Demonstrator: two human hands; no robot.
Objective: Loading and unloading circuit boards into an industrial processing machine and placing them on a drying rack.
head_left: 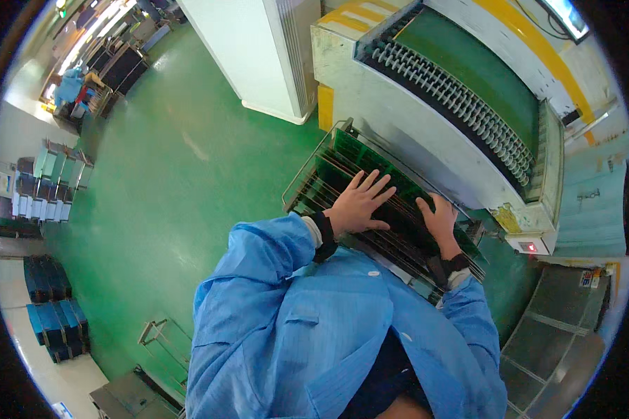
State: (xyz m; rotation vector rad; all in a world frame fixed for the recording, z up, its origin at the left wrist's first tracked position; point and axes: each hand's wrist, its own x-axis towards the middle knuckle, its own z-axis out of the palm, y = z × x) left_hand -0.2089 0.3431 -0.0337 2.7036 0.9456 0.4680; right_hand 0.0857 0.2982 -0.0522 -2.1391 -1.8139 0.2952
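Observation:
A wheeled metal rack holds several thin dark green panels [353, 149], which look like circuit boards, standing on edge in rows. My left hand [360, 202] lies over the tops of the panels with its fingers spread wide. To its right, my right hand [440, 222] rests at the right end of the panels, its thumb apart from the other fingers. Some of its fingertips are hidden past the panel edges, and no single panel shows gripped in it. Both wrists wear black bands below blue sleeves.
Just beyond the rack stands a large machine [426, 105] with rows of rollers [461, 98] along its conveyor. A white cabinet [251, 49] is at the far side. Blue bins [56, 318] and stacked racks [52, 185] line the left wall. A grey metal-framed unit [552, 335] sits at right.

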